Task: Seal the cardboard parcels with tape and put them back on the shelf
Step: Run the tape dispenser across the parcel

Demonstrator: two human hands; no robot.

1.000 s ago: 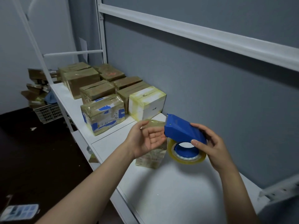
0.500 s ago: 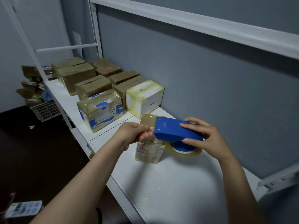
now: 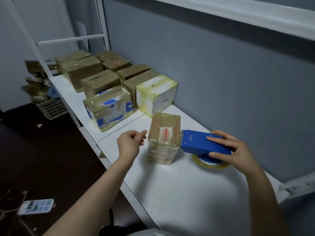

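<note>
A small brown parcel point(image 3: 163, 137) wrapped in glossy clear tape stands upright on the white shelf point(image 3: 179, 188). My right hand point(image 3: 233, 150) grips the blue tape dispenser point(image 3: 201, 143), whose mouth sits against the parcel's upper right edge. Its yellowish tape roll point(image 3: 211, 164) lies near the shelf surface. My left hand point(image 3: 131, 142) is just left of the parcel, thumb and forefinger pinched together at its upper left edge. The clear tape strip itself is hard to make out.
Several taped parcels stand in rows further along the shelf, the nearest a blue-printed one point(image 3: 109, 108) and a white box point(image 3: 156, 94). The grey wall runs behind, an upper shelf beam point(image 3: 238, 12) overhead. On the dark floor are a crate point(image 3: 51, 108) and scrap cardboard point(image 3: 35, 79).
My left hand pinched at the dispenser's mouth, then moved left across the parcel top. My right hand lowered the dispenser and carried it to the parcel's right side.
</note>
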